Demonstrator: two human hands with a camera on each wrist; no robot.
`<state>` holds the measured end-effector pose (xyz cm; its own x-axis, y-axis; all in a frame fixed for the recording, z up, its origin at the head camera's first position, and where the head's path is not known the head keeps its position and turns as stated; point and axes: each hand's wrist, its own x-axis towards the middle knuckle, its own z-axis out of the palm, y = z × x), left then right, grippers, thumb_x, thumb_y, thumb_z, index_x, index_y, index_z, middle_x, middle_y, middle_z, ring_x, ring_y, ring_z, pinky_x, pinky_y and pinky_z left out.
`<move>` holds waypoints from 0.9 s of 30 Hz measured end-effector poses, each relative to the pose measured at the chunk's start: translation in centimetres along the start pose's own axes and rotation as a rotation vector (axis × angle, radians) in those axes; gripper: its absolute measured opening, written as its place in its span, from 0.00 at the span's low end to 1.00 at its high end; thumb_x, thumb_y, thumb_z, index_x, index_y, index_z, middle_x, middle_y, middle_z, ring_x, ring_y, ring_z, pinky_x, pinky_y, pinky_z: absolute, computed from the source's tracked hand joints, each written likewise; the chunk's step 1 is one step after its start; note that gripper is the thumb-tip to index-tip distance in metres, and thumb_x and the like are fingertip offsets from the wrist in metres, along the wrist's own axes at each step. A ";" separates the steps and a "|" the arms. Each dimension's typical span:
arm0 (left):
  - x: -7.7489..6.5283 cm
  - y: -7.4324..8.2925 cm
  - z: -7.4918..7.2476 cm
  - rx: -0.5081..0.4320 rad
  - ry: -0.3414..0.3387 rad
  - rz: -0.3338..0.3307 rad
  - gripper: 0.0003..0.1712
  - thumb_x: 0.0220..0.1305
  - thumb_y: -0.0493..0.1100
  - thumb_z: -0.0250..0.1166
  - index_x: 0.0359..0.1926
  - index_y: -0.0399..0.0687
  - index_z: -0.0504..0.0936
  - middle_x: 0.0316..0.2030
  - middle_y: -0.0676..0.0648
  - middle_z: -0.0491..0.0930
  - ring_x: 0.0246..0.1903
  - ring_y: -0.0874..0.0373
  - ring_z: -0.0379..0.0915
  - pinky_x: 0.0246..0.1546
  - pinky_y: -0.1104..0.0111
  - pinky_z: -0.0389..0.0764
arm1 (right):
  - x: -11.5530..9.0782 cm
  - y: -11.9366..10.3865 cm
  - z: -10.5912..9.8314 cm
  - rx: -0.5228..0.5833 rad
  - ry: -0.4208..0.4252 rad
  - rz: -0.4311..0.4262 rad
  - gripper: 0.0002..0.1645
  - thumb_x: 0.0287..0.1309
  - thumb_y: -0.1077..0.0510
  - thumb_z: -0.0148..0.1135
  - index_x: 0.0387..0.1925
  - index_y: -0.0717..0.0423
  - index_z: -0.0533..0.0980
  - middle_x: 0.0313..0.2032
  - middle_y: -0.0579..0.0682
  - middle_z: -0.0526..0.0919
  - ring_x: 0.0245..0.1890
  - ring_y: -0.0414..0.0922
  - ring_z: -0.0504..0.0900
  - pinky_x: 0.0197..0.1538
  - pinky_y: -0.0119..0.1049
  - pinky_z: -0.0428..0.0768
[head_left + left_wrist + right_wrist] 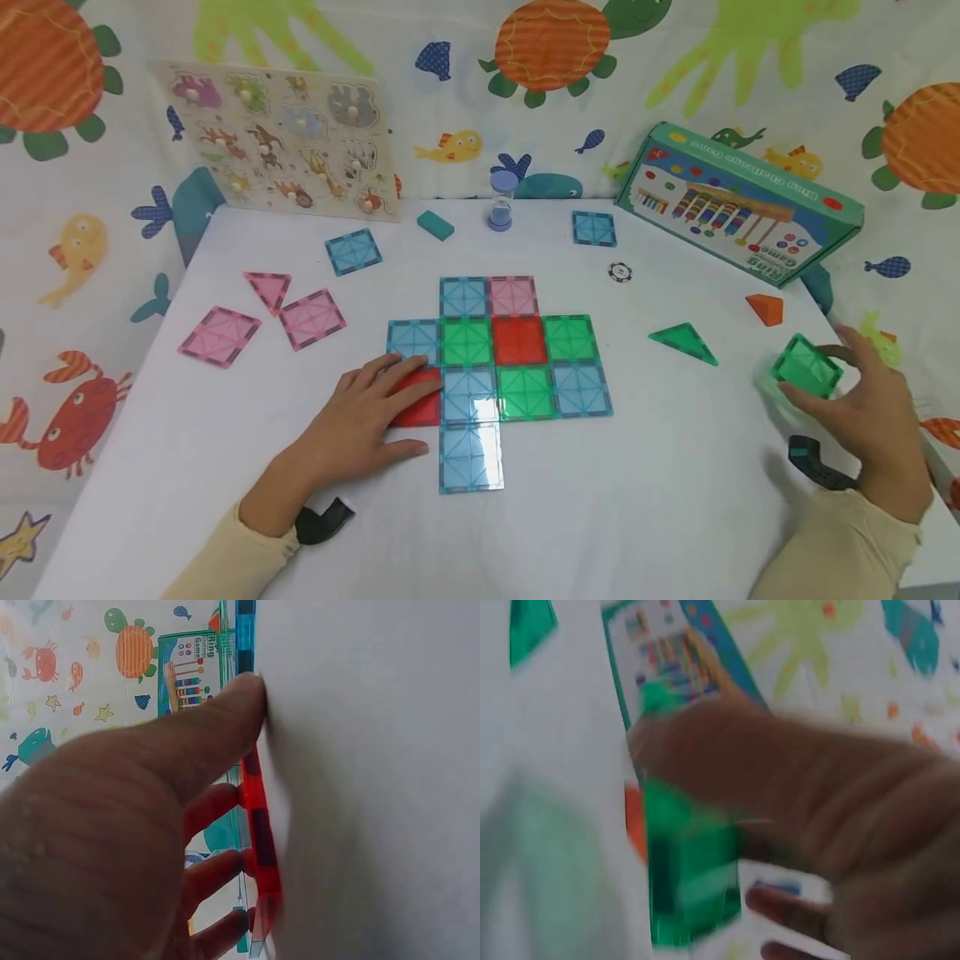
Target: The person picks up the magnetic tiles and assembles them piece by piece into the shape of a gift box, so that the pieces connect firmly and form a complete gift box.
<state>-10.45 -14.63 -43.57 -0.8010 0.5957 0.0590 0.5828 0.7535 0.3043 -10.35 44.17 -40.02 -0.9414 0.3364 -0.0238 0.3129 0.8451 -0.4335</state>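
Green tile, square, translucent, above white tabletop

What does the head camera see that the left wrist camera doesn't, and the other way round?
Only the head view shows the right hand holding a green tile, the little hourglass and the animal puzzle. Only the left wrist view gives a close, side-on look at the thin edge of the red tile. Both show the left hand, that red tile, the ring game box and the sea-animal cloth.
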 end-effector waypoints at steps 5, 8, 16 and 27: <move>0.4 0.0 0.1 -0.004 -0.016 -0.005 0.49 0.49 0.73 0.62 0.71 0.71 0.57 0.72 0.52 0.49 0.70 0.47 0.41 0.57 0.46 0.61 | -1.4 -7.1 1.9 0.174 0.083 -0.443 0.65 0.34 0.55 0.80 0.71 0.32 0.51 0.57 0.55 0.75 0.60 0.47 0.68 0.62 0.32 0.64; 0.5 0.0 0.1 0.001 -0.025 -0.008 0.49 0.49 0.73 0.61 0.71 0.72 0.56 0.72 0.53 0.49 0.70 0.47 0.40 0.58 0.46 0.61 | -3.5 -12.3 4.6 0.201 0.018 -0.776 0.63 0.31 0.54 0.82 0.71 0.43 0.57 0.54 0.47 0.77 0.54 0.41 0.70 0.55 0.24 0.66; -0.6 -0.4 -0.5 0.029 -0.012 -0.039 0.48 0.49 0.73 0.62 0.70 0.73 0.56 0.72 0.54 0.49 0.70 0.47 0.41 0.56 0.48 0.62 | -8.8 -20.6 11.3 0.071 -0.069 -1.233 0.61 0.33 0.36 0.76 0.69 0.48 0.60 0.49 0.45 0.79 0.49 0.44 0.72 0.49 0.41 0.76; 0.1 -0.1 0.0 0.008 -0.016 -0.018 0.48 0.49 0.74 0.60 0.70 0.73 0.56 0.72 0.54 0.48 0.70 0.48 0.40 0.56 0.48 0.63 | -10.0 -20.0 12.7 -0.091 -0.120 -1.239 0.60 0.39 0.31 0.70 0.71 0.46 0.57 0.48 0.42 0.80 0.47 0.44 0.74 0.48 0.44 0.76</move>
<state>-10.56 -14.66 -43.63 -0.8090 0.5865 0.0383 0.5695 0.7661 0.2979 -8.76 18.66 -42.57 -0.6129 -0.7419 0.2719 -0.7890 0.5933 -0.1596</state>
